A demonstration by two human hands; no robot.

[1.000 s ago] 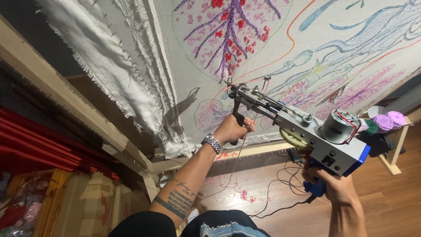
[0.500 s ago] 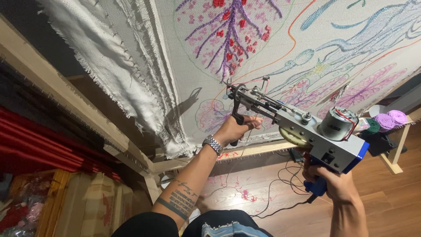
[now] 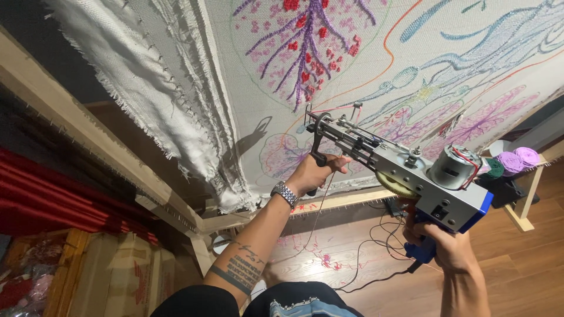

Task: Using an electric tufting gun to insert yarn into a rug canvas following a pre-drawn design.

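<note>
One tufting gun point(image 3: 405, 173) is held up against the stretched white cloth point(image 3: 376, 76), right of centre in the scene. Its long axis runs on a slant from the blue rear end at lower right up to the needle end at upper left, and that needle end points into the cloth, just beside a pale pink tufted patch. A single silver motor sits on top near the rear, with a yellow gear below it.

The left hand point(image 3: 311, 173) is closed around the black front handle under the needle end; a metal watch point(image 3: 285, 192) is on that wrist. The right hand point(image 3: 437, 243) is wrapped shut around the blue rear grip, lower and nearer the person.

On the cloth, one large leaf-like shape in purple with red spots lies above the gun, and pale blue outlines run off to the right. The cloth is pinned on a wooden frame point(image 3: 88, 141), its frayed spare edge hanging at the left. Three yarn cones point(image 3: 511, 161), one green and two lilac, sit at the far right. Black cables point(image 3: 376, 246) trail over the wooden floor point(image 3: 517, 276) below.
</note>
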